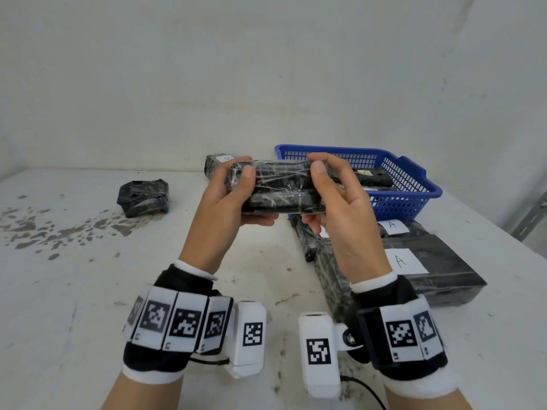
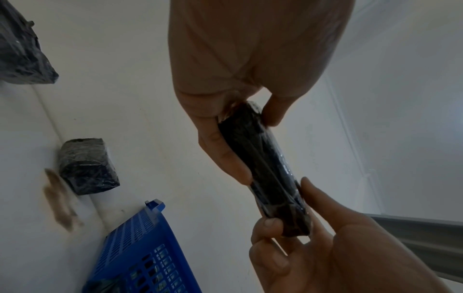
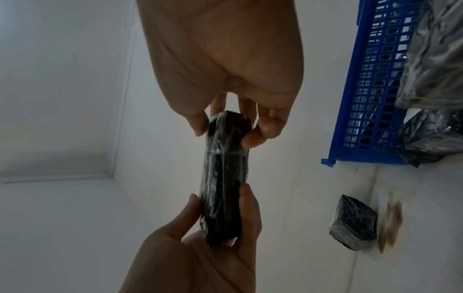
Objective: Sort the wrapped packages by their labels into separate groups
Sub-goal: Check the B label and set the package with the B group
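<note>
I hold a long black package (image 1: 281, 187) wrapped in clear film up above the white table (image 1: 88, 291), in front of the basket. My left hand (image 1: 236, 196) grips its left end and my right hand (image 1: 331, 193) grips its right end, thumbs on the near face. No label shows on the sides I see. The left wrist view has my left hand (image 2: 250, 134) pinching the package (image 2: 265, 168) from above. In the right wrist view my right hand (image 3: 229, 126) pinches the package (image 3: 223, 178) the same way.
A blue mesh basket (image 1: 349, 150) at the back right holds black packages, one labelled A (image 1: 370, 174). Two A-labelled packages (image 1: 429, 267) lie right of my right wrist. A small crumpled package (image 1: 143, 198) sits at the left; a labelled package (image 1: 217, 164) stands by the wall.
</note>
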Available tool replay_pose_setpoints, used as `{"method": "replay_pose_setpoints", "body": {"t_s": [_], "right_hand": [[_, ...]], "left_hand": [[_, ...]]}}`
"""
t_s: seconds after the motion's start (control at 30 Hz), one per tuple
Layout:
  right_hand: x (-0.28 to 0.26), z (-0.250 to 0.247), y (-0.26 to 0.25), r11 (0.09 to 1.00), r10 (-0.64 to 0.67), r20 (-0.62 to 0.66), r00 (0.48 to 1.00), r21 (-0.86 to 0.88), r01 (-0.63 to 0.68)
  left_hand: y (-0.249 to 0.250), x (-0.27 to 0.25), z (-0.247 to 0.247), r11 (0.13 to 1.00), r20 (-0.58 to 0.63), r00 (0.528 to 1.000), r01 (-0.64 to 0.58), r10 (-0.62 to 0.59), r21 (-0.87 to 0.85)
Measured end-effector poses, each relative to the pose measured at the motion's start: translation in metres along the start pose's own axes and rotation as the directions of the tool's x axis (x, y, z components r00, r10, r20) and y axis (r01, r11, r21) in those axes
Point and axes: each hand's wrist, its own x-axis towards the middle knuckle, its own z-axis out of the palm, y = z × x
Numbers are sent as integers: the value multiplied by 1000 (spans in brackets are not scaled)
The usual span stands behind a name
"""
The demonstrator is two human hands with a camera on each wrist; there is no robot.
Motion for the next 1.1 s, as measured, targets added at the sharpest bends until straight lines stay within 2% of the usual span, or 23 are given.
{"method": "replay_pose_setpoints", "body": {"t_s": [0.13, 0.23, 0.5, 0.67, 0.9, 1.1], "right_hand": [[0, 1, 0, 1000, -6, -11, 1000, -13, 6], [0, 3, 3, 998, -22, -30, 999, -67, 20], [-3, 5, 6, 995, -74, -12, 997, -69, 73], [-2, 4, 7, 990, -110, -11, 994, -91, 109], [0, 1, 2, 994, -46, -27, 999, -101, 43], [4, 0, 0, 998, 39, -26, 999, 52, -38]], "left_hand": [[2, -1, 0, 999, 1, 1000, 22, -22, 27], [2, -3, 3, 998, 1, 1000, 8, -8, 68], [-2, -3, 4, 983, 22, 999, -37, 33, 182], [-3, -1, 1, 950, 107, 992, 30, -66, 310], [-8, 5, -3, 994, 83, 996, -48, 40, 94], [-9, 9, -3, 999, 29, 999, -36, 35, 41]]}}
